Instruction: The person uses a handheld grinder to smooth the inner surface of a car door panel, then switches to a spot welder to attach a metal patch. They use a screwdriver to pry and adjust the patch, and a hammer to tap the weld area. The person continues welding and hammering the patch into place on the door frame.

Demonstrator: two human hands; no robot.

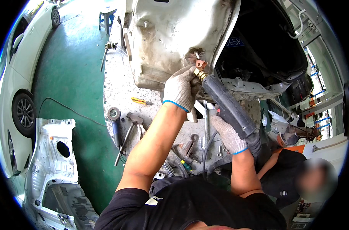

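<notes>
The dark grey cylindrical tool (230, 101) runs diagonally above the counter (119, 90), its front end up against a dented white car panel (165, 34). Its body is smooth, thick and matt. At the front sits a ribbed brass fitting (201, 74), followed by a copper tip (200, 64), close to a small metal stud in a scuffed, brownish patch of the panel.

The left hand (180, 88), in a white knit glove with a blue cuff, has its fingers curled closed on the tool's front end, by the brass fitting. The right hand (229, 134), gloved alike, lies against the rear underside of the tool; the body hides its fingers, so I cannot tell how far they are closed.

A co-worker's dark glove (254, 143) is just beside the tool's rear end, crowding the right hand. The left forearm crosses over the counter and covers part of it. To its left lie an orange-yellow utility knife (140, 101), an angle grinder (115, 124) and a hammer (134, 118). Between the forearms are a green-and-yellow screwdriver (186, 165), locking pliers (190, 145) and a wrench (219, 152).

A cut white body panel (55, 134) lies on the green floor (73, 76), near a white car (32, 57).
</notes>
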